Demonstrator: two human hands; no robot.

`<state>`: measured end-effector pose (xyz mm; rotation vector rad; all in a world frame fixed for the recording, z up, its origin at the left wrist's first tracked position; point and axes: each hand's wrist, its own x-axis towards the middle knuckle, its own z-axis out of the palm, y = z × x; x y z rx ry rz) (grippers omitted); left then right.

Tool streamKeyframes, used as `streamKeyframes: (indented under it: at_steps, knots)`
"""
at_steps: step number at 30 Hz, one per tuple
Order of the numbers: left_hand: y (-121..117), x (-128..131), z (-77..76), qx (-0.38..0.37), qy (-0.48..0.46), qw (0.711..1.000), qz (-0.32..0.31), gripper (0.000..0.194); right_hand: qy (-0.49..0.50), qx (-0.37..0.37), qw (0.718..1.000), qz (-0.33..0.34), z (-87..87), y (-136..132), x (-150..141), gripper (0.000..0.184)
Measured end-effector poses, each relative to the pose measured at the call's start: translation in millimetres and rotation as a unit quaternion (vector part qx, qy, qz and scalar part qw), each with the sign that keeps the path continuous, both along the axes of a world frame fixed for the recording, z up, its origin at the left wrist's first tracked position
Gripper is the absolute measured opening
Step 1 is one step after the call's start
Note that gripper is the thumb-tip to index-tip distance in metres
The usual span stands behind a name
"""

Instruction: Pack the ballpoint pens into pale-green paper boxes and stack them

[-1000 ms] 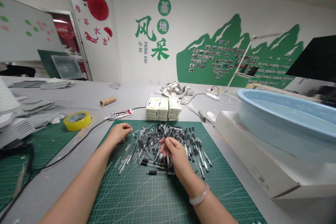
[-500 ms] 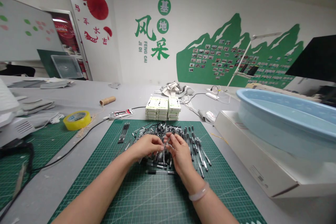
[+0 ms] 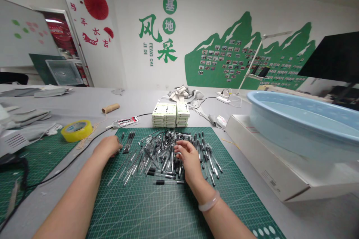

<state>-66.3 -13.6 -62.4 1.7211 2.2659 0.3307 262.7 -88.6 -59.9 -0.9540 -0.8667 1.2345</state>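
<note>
My left hand [image 3: 109,147] is at the far left of the green cutting mat [image 3: 157,213], its fingers pinched on a black-and-clear pen [image 3: 122,137] lying along the mat. Just right of that pen, several similar pens [image 3: 129,142] lie side by side in a short row. Over the right part of a loose heap of clear pens and black caps [image 3: 153,153], my right hand [image 3: 190,158] hovers with thumb and fingers apart and nothing visible between them. One pen [image 3: 168,182] lies crosswise in front of the heap, partly hidden by my right hand.
Stacked small white boxes [image 3: 169,115] stand behind the mat, near a glue tube [image 3: 125,121]. Yellow tape [image 3: 76,130] and a black cable [image 3: 67,167] are on the left. A blue tub [image 3: 303,127] rests on a white carton [image 3: 260,160] at right.
My left hand went from the row to meet my right hand over the heap, then back left with a pen. My right hand's fingers have loosened. The view has shifted slightly.
</note>
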Motion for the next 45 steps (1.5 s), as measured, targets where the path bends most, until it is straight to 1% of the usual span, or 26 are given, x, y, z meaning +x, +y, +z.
streamKeyframes:
  at_steps: [2,3,7,9,13,20,23,28,31,33,34,36,38,41,45]
  knots:
    - [1.9,6.3,0.6,-0.057,-0.004,0.998,-0.009,0.028,0.001,-0.004,1.000,-0.003,-0.1,0.5,0.5,0.021]
    - [2.6,10.3,0.9,-0.066,0.007,0.998,-0.015,0.034,0.000,-0.004,1.000,-0.003,-0.4,0.7,0.7,0.021]
    - [1.8,27.4,-2.4,-0.018,0.078,0.997,-0.013,0.056,-0.005,-0.008,1.000,-0.002,-1.7,1.2,0.5,0.021]
    - [0.0,34.8,-5.7,0.000,0.089,0.996,-0.007,0.060,-0.005,-0.009,1.000,-0.002,-1.8,1.2,0.3,0.021]
    - [-2.5,42.2,-9.4,0.010,0.094,0.995,-0.014,0.054,0.001,-0.008,1.000,0.000,-0.4,0.5,0.3,0.020]
    - [-3.5,39.9,-10.1,0.036,0.095,0.995,0.004,0.050,0.001,-0.006,1.000,0.001,-0.2,0.1,0.4,0.020]
    - [-4.1,39.6,-9.4,0.032,0.090,0.995,0.007,0.050,0.000,-0.005,1.000,0.001,-1.0,0.5,0.7,0.021]
    - [-8.5,44.3,-2.8,0.025,0.086,0.996,0.017,0.054,0.004,-0.009,1.000,0.002,-1.9,0.9,0.5,0.020]
    - [-12.4,51.8,6.7,0.076,0.102,0.992,0.019,0.051,0.004,-0.006,1.000,0.003,-1.1,0.4,0.1,0.020]
    - [-13.9,57.9,14.5,0.119,0.107,0.987,-0.005,0.042,0.005,-0.004,1.000,0.004,-0.5,0.0,0.0,0.020]
    - [-14.3,61.2,18.2,0.128,0.100,0.986,-0.026,0.036,0.005,-0.004,1.000,0.005,-0.2,-0.2,0.0,0.020]
    - [-14.4,68.1,24.0,0.122,0.065,0.988,-0.076,0.026,0.004,-0.005,1.000,0.006,0.0,-0.3,0.1,0.019]
    - [-14.6,75.7,26.2,0.109,0.027,0.987,-0.119,0.020,0.002,-0.006,1.000,0.006,-0.3,-0.3,0.2,0.018]
    - [-16.0,88.2,22.9,0.102,0.006,0.984,-0.146,0.017,-0.003,-0.009,1.000,0.005,-0.9,-0.1,0.4,0.018]
    - [-18.6,101.6,12.9,0.084,0.008,0.986,-0.142,0.017,-0.008,-0.006,1.000,0.008,-1.0,-0.1,0.6,0.018]
